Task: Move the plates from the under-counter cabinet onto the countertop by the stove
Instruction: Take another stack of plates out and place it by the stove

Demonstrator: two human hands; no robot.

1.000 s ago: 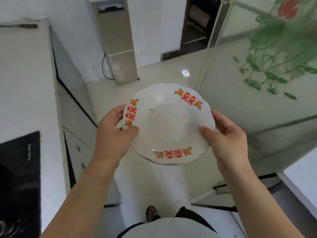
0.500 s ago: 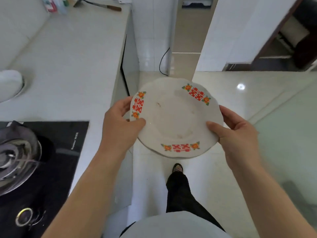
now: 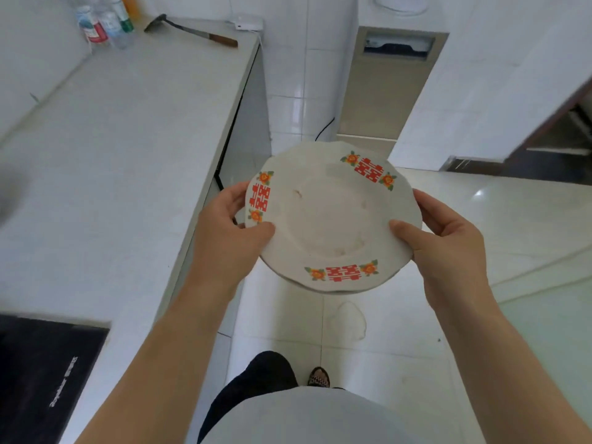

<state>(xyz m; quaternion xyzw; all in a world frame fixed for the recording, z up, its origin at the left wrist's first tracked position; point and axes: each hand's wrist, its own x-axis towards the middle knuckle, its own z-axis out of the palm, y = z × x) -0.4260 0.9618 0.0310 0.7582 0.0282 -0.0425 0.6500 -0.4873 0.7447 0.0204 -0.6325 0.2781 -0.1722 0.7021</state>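
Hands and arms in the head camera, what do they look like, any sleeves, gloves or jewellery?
The left hand and right hand are bare: no gloves, rings or watch show. The left forearm and right forearm are uncovered, no sleeve in view.

Plastic bottles [image 3: 105, 24] stand near a wooden-handled spatula [image 3: 192, 30] and a white box [image 3: 248, 22].

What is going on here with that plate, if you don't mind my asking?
A person is holding a white plate with red and orange patterns in both hands: the left hand grips its left rim and the right hand its right rim, thumbs on top. The plate is in the air above the floor, just beside the edge of the countertop, and is not yet set down. The black stove sits at the near end of that countertop.
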